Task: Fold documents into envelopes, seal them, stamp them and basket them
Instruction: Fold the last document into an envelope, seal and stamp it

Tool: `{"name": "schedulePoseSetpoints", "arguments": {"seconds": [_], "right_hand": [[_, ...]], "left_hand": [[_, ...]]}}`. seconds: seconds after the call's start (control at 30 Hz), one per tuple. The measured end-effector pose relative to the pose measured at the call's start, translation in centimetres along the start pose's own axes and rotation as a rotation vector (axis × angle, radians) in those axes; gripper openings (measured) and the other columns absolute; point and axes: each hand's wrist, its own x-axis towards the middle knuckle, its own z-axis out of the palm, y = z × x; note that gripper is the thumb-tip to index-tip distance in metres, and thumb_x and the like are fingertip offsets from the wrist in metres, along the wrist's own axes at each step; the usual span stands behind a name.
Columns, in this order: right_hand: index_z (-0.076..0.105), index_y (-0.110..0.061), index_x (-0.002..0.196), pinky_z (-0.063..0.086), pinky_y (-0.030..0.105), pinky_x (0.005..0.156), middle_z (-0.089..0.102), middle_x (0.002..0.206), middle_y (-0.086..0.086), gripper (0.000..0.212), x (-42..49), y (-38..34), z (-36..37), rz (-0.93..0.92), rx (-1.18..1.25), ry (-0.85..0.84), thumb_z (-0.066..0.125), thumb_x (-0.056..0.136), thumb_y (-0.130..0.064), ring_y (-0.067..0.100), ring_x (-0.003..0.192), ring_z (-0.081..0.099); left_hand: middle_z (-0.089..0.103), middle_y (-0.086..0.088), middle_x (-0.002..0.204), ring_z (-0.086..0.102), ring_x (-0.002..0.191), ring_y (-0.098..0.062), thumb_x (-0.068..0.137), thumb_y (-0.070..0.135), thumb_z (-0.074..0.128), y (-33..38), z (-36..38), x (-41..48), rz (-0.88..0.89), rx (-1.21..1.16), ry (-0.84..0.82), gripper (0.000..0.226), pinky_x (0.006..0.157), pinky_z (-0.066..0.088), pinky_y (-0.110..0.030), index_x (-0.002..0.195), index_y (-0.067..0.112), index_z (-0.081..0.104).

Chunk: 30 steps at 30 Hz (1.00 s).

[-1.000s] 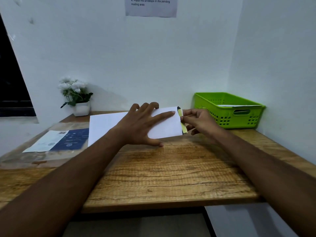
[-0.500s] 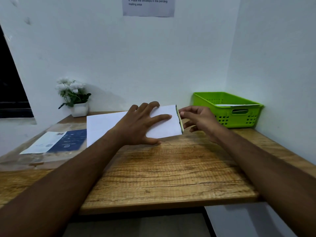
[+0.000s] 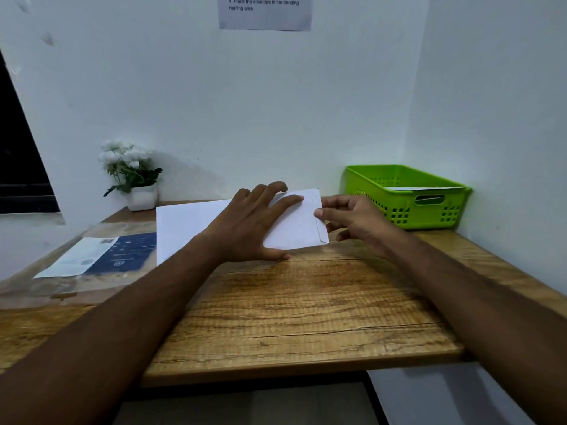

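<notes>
- The envelope (image 3: 294,231) is white and lies flat on the wooden surface (image 3: 291,311), towards the back and a little right of the middle. Its long side runs left to right.
- The flap at the envelope's right end is folded over onto the body.
- The left hand (image 3: 251,225) lies palm down on the envelope with its fingers straight and spread wide, pressing it onto the surface. Its thumb rests along the envelope's near edge.
- The right hand (image 3: 356,219) is at the envelope's right end. Its thumb tip presses on the folded flap and its other fingers are curled at the edge, so it pinches that end. Whether the fingers reach under the paper cannot be told.
- A white sheet (image 3: 184,228) lies flat just left of the envelope, and the left wrist and forearm cross over it.
- The green basket (image 3: 383,207) stands in the back right corner, just beyond the right hand and apart from it. A white paper (image 3: 423,188) lies inside.
- A blue and white leaflet (image 3: 101,256) lies at the left side of the surface, touching the sheet's left edge.
- A small white pot of white flowers (image 3: 135,176) stands against the back wall, behind the sheet.
- A printed notice (image 3: 265,12) hangs on the wall above.
</notes>
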Motion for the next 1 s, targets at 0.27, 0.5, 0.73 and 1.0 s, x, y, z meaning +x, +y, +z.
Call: {"name": "schedulePoseSetpoints", "arguments": {"seconds": [0.27, 0.5, 0.73, 1.0], "right_hand": [[0.07, -0.02, 0.086, 0.046, 0.025, 0.052, 0.073, 0.074, -0.009, 0.007, 0.0, -0.1, 0.3, -0.044, 0.016, -0.011, 0.075, 0.083, -0.016, 0.009, 0.058, 0.066], [0.07, -0.017, 0.086, 0.045, 0.019, 0.046, 0.072, 0.068, -0.006, 0.012, 0.5, 0.1, 0.1, -0.118, 0.004, -0.016, 0.077, 0.079, -0.011, 0.009, 0.058, 0.069], [0.071, -0.003, 0.107, 0.053, 0.021, 0.053, 0.075, 0.084, 0.008, 0.033, 1.2, 0.7, -0.6, -0.041, 0.05, -0.108, 0.079, 0.075, -0.004, 0.013, 0.068, 0.07], [0.07, -0.002, 0.098, 0.053, 0.023, 0.055, 0.072, 0.08, 0.004, 0.019, 1.1, -0.1, -0.6, -0.03, 0.188, -0.082, 0.074, 0.079, -0.003, 0.015, 0.066, 0.07]], "left_hand": [[0.05, 0.0, 0.134, 0.048, 0.12, -0.02, 0.079, 0.065, 0.057, 1.9, -0.5, 2.6, -0.159, -0.275, 0.138, 0.083, 0.097, 0.031, -0.038, 0.144, 0.022, 0.03], [0.07, 0.008, 0.1, 0.062, 0.095, -0.012, 0.083, 0.03, 0.065, 2.7, -1.7, 8.1, -0.323, -0.453, 0.08, 0.023, 0.087, 0.046, -0.034, 0.104, 0.025, 0.071], [0.075, 0.0, 0.088, 0.059, 0.067, 0.013, 0.076, 0.015, 0.076, 0.5, -2.2, 10.0, -0.35, -0.712, 0.16, 0.012, 0.071, 0.043, -0.006, 0.087, 0.013, 0.078], [0.072, 0.001, 0.078, 0.061, 0.069, 0.002, 0.073, 0.016, 0.08, -0.7, -5.6, 11.1, -0.275, -0.678, 0.093, 0.019, 0.066, 0.045, -0.01, 0.091, 0.014, 0.077]]}}
